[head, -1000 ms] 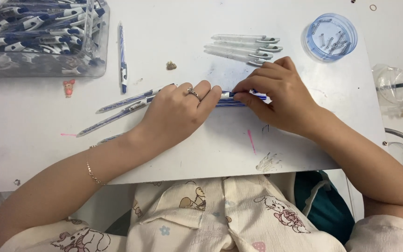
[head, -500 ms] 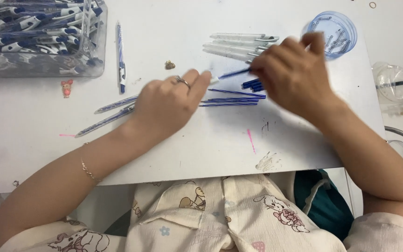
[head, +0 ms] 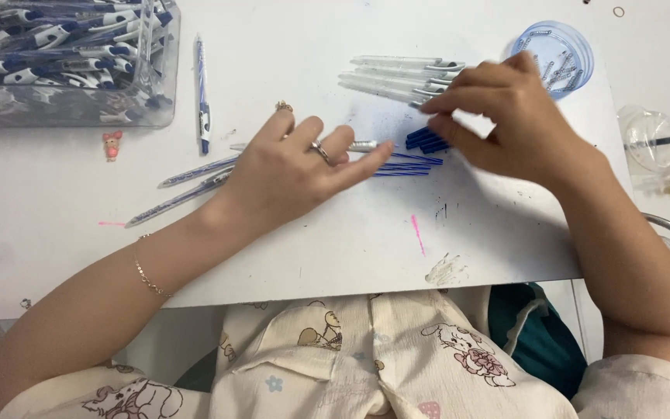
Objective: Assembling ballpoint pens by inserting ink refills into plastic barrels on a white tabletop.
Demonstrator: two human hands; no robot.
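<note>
My left hand [head: 296, 167] lies flat on the white table [head: 350, 248], fingers spread, its fingertips touching a small bunch of thin blue refills [head: 409, 164]. A silver pen tip [head: 364, 145] pokes out from under its fingers. My right hand [head: 509, 124] hovers just right of it, fingers curled. Those fingertips are at the ends of a row of clear pen barrels [head: 393, 77], above a few short blue pieces [head: 422, 140]. Whether the right hand grips anything is hidden by its fingers.
A clear box full of blue-and-white pens [head: 63, 62] stands at the back left, with one finished pen [head: 203, 97] beside it. Two blue-tinted barrels [head: 184, 186] lie by my left wrist. A blue cup of springs [head: 556, 54] sits at the back right.
My right hand moved from the refills up to the clear barrels, then came down a little towards the blue pieces. My left hand opened out flat over the refills.
</note>
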